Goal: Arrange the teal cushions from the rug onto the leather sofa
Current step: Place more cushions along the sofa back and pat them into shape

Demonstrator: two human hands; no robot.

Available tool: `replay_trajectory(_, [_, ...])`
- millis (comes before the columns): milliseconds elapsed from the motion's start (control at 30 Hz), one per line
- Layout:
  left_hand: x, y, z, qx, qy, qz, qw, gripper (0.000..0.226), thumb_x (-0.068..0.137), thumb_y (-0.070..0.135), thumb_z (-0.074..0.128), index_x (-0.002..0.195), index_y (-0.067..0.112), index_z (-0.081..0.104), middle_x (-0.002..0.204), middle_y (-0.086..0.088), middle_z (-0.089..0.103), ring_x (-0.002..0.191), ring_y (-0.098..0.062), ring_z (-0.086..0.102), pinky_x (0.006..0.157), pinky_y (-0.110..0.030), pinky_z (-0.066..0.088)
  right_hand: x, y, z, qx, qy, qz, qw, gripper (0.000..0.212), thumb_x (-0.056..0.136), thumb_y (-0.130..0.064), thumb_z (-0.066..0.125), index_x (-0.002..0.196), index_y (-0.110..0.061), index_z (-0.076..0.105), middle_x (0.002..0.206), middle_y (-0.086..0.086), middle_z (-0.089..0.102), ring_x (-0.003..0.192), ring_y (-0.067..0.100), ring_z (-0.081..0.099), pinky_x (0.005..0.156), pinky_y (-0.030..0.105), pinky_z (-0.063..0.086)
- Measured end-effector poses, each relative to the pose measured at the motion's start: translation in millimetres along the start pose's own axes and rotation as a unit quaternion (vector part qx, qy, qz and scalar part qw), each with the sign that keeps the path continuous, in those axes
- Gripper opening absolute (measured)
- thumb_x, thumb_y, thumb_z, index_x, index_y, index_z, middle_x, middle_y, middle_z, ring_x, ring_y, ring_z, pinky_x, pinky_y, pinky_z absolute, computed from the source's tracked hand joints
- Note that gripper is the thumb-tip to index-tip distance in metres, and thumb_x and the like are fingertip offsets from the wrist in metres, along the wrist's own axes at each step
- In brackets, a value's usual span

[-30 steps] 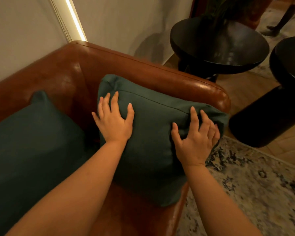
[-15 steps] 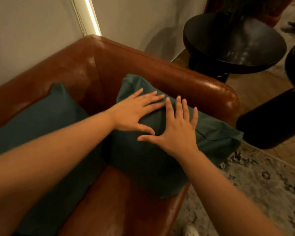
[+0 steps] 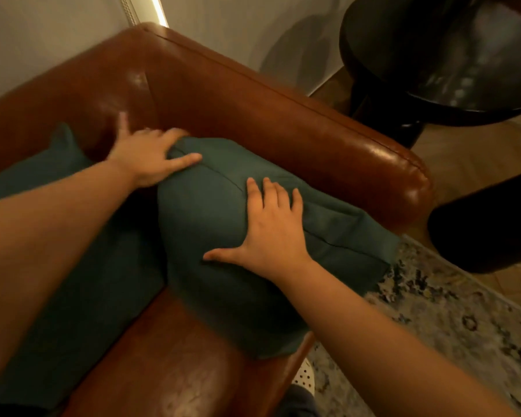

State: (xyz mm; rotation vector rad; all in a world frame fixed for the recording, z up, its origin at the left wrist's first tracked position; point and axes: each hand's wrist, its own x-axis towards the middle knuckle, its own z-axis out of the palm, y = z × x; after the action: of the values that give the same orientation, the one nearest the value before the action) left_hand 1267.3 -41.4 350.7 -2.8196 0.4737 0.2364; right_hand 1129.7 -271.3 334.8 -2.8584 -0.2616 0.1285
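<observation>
The left hand (image 3: 146, 159) is gripping the upper left corner of a teal cushion (image 3: 211, 212), its fingers curling over the top of the corner and its thumb lying along the front face; the fingertips are blurring, so their exact hold is hard to make out. The right hand (image 3: 272, 233) is lying flat on the front of the same cushion, fingers straight and slightly spread, thumb stretching out to the side, pressing into the fabric and holding nothing. The cushion is standing tilted in the corner of the leather sofa (image 3: 283, 115), leaning against the armrest, with its lower corner reaching the seat's front edge. A second teal cushion (image 3: 73, 296) is leaning on the backrest just beside it, partly hiding under the left forearm. The patterned rug (image 3: 448, 341) is lying on the floor beside the sofa
</observation>
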Motion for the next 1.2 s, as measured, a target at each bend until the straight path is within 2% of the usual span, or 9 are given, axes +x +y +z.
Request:
replay_trajectory(100, [-22.9,-41.8,6.8,-0.008,-0.011,-0.009,1.000,0.098,0.074,0.086,0.001,0.148,0.027,0.029,0.150,-0.005,0.039,0.144,-0.029,0.021,0.114,-0.060,-0.007,-3.4,5.7,-2.9,0.019,-0.042,-0.041,0.998,0.141,0.047,-0.097,0.046,0.152,-0.011,0.006,0.158,0.019,0.014,0.147,0.032,0.010,0.117,0.057,0.001])
replay_trajectory(200, [-35.1,-24.2,2.1,-0.227,0.099,-0.030,0.968,0.083,0.082,0.077,0.022,0.147,0.025,0.031,0.149,-0.009,0.041,0.142,-0.025,0.027,0.116,-0.048,0.004,3.0,12.6,-17.5,0.045,-0.068,-0.066,0.994,0.137,0.053,-0.092,0.052,0.153,-0.013,0.001,0.160,0.016,0.007,0.148,0.028,0.004,0.118,0.054,-0.003])
replay_trajectory(300, [-45.6,14.2,13.8,-0.496,0.116,-0.134,0.850,0.075,0.087,0.070,0.030,0.143,0.021,0.039,0.147,-0.004,0.043,0.137,-0.018,0.035,0.113,-0.029,0.022,8.6,18.5,-32.3,0.056,-0.066,-0.095,0.992,0.129,0.059,-0.090,0.049,0.153,-0.018,-0.001,0.161,0.012,0.004,0.148,0.025,0.002,0.117,0.054,-0.006])
replay_trajectory(400, [-67.2,55.4,39.4,-0.658,0.155,-0.240,0.697,0.079,0.085,0.075,0.026,0.141,0.022,0.045,0.142,0.001,0.049,0.134,-0.014,0.042,0.115,-0.033,0.028,9.0,23.4,-39.1,0.033,-0.049,-0.121,0.991,0.121,0.062,-0.092,0.038,0.153,-0.023,0.000,0.161,0.013,0.003,0.148,0.028,0.002,0.116,0.056,-0.003])
replay_trajectory(500, [-95.8,104.2,72.8,-0.699,0.229,-0.321,0.597,0.078,0.084,0.073,0.027,0.138,0.020,0.048,0.138,0.000,0.053,0.131,-0.014,0.045,0.113,-0.043,0.031,1.0,28.8,-35.4,0.029,-0.025,-0.150,0.988,0.111,0.068,-0.091,0.031,0.153,-0.025,0.008,0.161,0.012,0.008,0.148,0.028,0.004,0.117,0.056,0.003])
replay_trajectory(633, [-114.8,165.6,97.4,-0.713,0.292,-0.364,0.524,0.078,0.083,0.072,0.033,0.142,0.021,0.043,0.147,0.004,0.044,0.137,-0.008,0.037,0.117,-0.040,0.026,-9.6,41.5,-18.5,0.013,0.008,-0.178,0.984,0.103,0.073,-0.089,0.030,0.153,-0.029,0.011,0.161,0.011,0.012,0.148,0.028,0.009,0.117,0.056,0.013])
replay_trajectory(967, [-81.8,156.9,107.2,-0.718,0.255,-0.416,0.496,0.062,0.090,0.061,0.032,0.141,0.028,0.044,0.145,0.005,0.045,0.135,-0.011,0.039,0.115,-0.036,0.027,17.9,32.9,-9.8,-0.018,0.010,-0.165,0.986,0.100,0.071,-0.089,0.033,0.151,-0.029,0.022,0.157,0.012,0.026,0.145,0.028,0.023,0.112,0.050,0.019])
replay_trajectory(1133, [-130.2,177.0,137.3,-0.785,0.254,-0.474,0.307,0.092,0.066,0.083,0.051,0.135,0.022,0.052,0.140,0.001,0.052,0.130,-0.015,0.046,0.114,-0.042,0.031,1.5,29.9,-20.6,0.023,0.040,-0.200,0.979,0.091,0.072,-0.088,0.034,0.149,-0.042,0.022,0.157,0.010,0.026,0.144,0.033,0.024,0.112,0.055,0.022])
replay_trajectory(1200, [-140.4,198.2,151.9,-0.800,0.235,-0.482,0.269,0.096,0.065,0.080,0.052,0.138,0.018,0.048,0.144,-0.003,0.048,0.133,-0.019,0.043,0.114,-0.044,0.029,2.3,25.2,-20.9,0.013,0.048,-0.222,0.974,0.086,0.072,-0.088,0.035,0.147,-0.047,0.024,0.159,0.007,0.023,0.144,0.036,0.021,0.111,0.057,0.022])
